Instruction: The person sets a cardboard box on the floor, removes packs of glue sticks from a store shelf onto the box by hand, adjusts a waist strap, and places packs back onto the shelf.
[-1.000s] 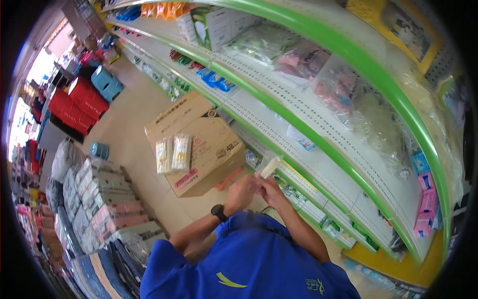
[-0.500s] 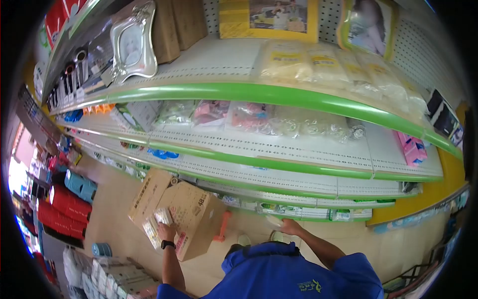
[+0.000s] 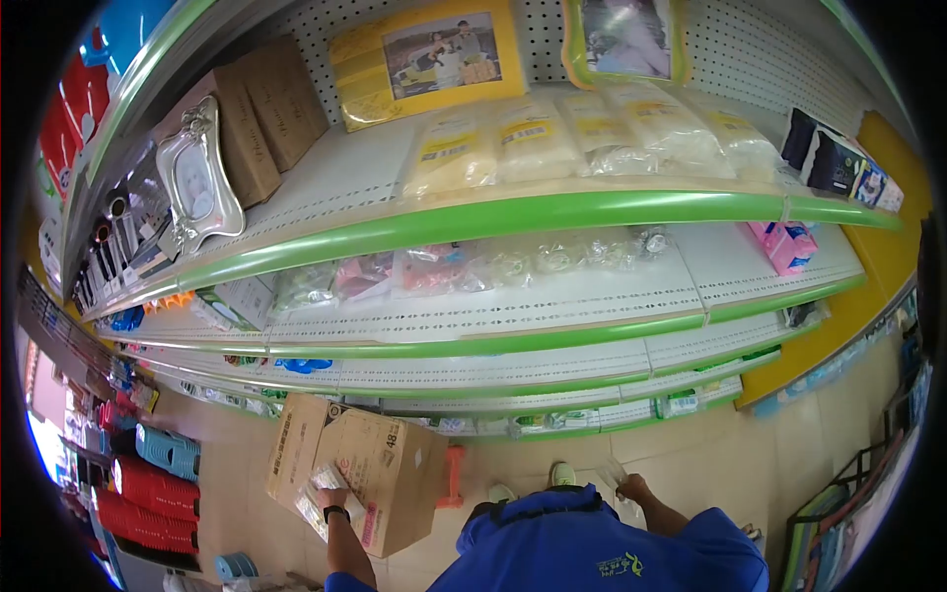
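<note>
My left hand [image 3: 334, 497] reaches down to the cardboard box [image 3: 380, 444] on the floor, its fingers closed on a clear plastic-wrapped packet [image 3: 326, 478] at the box's top. What the packet contains is too small to make out. Low by my right side, my right hand [image 3: 636, 487] grips a thin transparent plastic packet [image 3: 614, 472]. Above the hands, several plastic bags with yellow labels [image 3: 533, 138] lie in a row on the upper shelf [image 3: 355, 168].
A silver picture frame [image 3: 200, 183] and yellow picture frame [image 3: 426, 61] stand on the upper shelf. Bagged goods [image 3: 434, 268] and a pink pack [image 3: 786, 247] lie one shelf lower. Red baskets [image 3: 148, 493] are stacked at left, a rack [image 3: 838, 503] at right. An orange-red stand [image 3: 453, 479] adjoins the box.
The view has shifted, bringing the upper shelf lower and further left in view. My left hand stays at the box with its packet. My right hand has drawn in closer to my body.
</note>
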Demonstrator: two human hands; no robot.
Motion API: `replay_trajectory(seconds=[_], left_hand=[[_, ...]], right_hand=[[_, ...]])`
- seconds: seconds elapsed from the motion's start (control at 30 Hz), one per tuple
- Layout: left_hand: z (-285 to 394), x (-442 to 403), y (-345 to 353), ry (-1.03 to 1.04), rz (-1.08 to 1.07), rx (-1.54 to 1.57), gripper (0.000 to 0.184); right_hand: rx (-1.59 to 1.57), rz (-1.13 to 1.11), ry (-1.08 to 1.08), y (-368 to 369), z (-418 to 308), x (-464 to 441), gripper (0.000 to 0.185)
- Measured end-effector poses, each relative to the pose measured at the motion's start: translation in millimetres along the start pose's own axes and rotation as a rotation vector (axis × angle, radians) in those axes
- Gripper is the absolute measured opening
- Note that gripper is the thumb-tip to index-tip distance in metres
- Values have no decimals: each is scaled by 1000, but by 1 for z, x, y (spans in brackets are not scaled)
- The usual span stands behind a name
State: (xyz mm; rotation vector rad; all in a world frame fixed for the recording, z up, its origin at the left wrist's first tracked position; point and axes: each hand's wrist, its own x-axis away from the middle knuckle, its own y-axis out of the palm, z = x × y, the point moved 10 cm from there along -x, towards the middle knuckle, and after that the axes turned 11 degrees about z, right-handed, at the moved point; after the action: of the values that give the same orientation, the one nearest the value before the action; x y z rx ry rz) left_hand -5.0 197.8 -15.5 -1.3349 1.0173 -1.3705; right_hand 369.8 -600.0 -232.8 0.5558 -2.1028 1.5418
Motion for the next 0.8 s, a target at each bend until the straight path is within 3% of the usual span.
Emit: replay_trajectory(seconds=[0.07, 0.1, 0.2, 0.33, 0.53, 0.63, 0.73, 0.8], left_hand=[[-5, -13, 14, 27, -78, -6, 104], [-2, -12, -1, 74, 190, -19, 77], [9, 17, -25, 50, 194, 23, 81], [-27, -44, 51, 45, -161, -52, 88], [-34, -60, 69, 20, -222, -64, 91], [-31, -77, 77, 78, -128, 31, 94], [-24, -72, 66, 171, 58, 124, 97], [-9, -45, 39, 210, 222, 96, 97]], right_hand=[[-9, 23, 33, 4, 11, 2, 41], [-30, 22, 58, 3, 14, 6, 40], [-173, 20, 134, -7, 15, 26, 40], [-284, -43, 101, -15, -6, 36, 42], [-280, 62, 85, -21, -10, 24, 42], [-337, 11, 98, -26, -20, 24, 43], [-192, 104, -18, 3, -4, -10, 24], [-216, 108, -13, 19, 2, -22, 23]])
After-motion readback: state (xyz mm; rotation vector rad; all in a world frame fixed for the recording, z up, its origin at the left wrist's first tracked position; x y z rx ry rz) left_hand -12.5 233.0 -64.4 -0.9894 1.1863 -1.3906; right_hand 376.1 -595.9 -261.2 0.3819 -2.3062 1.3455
